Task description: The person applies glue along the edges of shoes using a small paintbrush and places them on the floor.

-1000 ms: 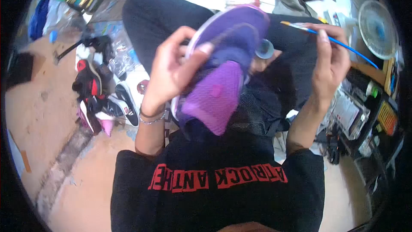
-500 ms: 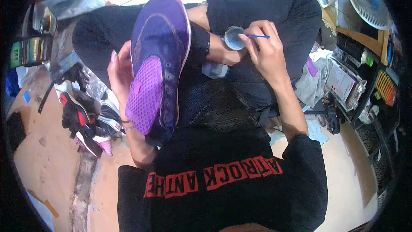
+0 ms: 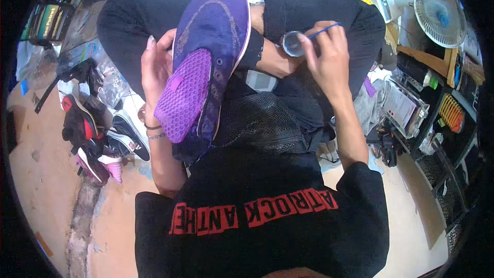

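Observation:
A purple sneaker [image 3: 213, 25] with a honeycomb-patterned tongue [image 3: 188, 90] stands sole away, toe up, over my lap. My left hand [image 3: 157, 67] grips its left side, with the thumb out and the other fingers partly hidden behind it. Between the fingertips of my right hand [image 3: 332, 59] is a thin blue brush [image 3: 325, 30]; its tip does not show. Just left of those fingers, a small clear cup [image 3: 293, 44] rests by my ankle, with pale contents.
Several shoes [image 3: 126, 136] lie on the floor to the left, near a dark box [image 3: 50, 23]. A white fan [image 3: 437, 13] stands at the upper right. Below it are a wooden edge [image 3: 424, 59], stacked packets [image 3: 399, 108] and a dark rack [image 3: 447, 139].
The brush has swung from nearly level to slanting up to the right. My right hand has turned slightly beside the cup. The sneaker leans more to the right, and the whole view has shifted.

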{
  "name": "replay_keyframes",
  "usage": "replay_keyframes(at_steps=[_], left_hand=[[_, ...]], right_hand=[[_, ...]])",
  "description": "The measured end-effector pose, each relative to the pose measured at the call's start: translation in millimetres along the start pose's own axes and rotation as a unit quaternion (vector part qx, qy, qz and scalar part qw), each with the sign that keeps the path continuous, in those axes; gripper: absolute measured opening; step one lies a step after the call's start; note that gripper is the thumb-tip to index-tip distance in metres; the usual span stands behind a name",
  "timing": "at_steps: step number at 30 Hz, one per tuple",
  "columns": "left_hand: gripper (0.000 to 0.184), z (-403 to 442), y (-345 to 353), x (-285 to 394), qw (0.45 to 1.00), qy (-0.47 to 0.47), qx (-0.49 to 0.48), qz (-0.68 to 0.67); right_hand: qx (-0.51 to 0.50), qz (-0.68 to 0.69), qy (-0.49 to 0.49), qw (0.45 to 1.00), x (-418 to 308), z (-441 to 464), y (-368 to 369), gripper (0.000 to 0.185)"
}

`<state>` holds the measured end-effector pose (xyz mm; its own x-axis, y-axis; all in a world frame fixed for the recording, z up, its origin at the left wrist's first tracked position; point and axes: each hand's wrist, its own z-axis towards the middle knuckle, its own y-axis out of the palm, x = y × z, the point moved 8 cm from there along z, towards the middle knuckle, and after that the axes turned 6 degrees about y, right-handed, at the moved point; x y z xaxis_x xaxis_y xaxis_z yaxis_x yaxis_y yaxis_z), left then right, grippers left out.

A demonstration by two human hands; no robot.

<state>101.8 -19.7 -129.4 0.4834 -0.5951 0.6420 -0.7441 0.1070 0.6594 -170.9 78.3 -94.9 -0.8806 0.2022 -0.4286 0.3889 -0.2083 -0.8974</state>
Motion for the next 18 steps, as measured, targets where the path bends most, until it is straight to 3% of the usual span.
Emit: replay_keyframes(at_steps=[3,4,6,7,8,9,11,13,14,15,18], left_hand=[[0.057,-7,-23,5,0.973,0.012,0.166,0.159],[0.047,-7,-40,-4,0.973,0.049,0.177,0.139],[0.043,1,-33,5,0.948,0.162,-0.058,0.266],[0.043,-7,-12,11,0.962,0.073,0.044,0.258],[0.044,12,-49,-21,0.982,0.112,-0.060,0.138],[0.044,15,-42,-17,0.975,0.110,-0.065,0.183],[0.044,9,-9,-9,0.994,0.026,-0.089,0.065],[0.045,14,-18,-15,0.989,0.035,-0.110,0.092],[0.048,13,-15,-16,0.988,0.025,-0.131,0.072],[0.049,8,-7,-13,0.990,0.002,-0.124,0.068],[0.052,-5,15,-5,0.990,-0.033,-0.119,0.071]], right_hand=[[0.077,0.088,0.037,0.992,2,0,-30,0.017],[0.053,0.068,0.042,0.995,3,-6,-24,0.015],[0.026,0.040,0.012,0.999,-8,-7,-10,0.012],[0.039,0.112,0.032,0.992,-8,-5,-15,0.009],[0.094,0.104,0.049,0.989,-5,-8,-27,0.007],[0.098,0.176,0.100,0.974,10,-11,-28,0.008],[0.033,0.169,0.078,0.982,-2,-5,-15,0.013],[0.008,0.195,0.094,0.976,-11,-6,-23,0.014],[0.064,0.208,0.082,0.973,-9,-4,-35,0.016],[0.107,0.193,0.078,0.972,-10,-5,-45,0.018],[0.028,0.143,0.075,0.987,0,-10,-17,0.020]])
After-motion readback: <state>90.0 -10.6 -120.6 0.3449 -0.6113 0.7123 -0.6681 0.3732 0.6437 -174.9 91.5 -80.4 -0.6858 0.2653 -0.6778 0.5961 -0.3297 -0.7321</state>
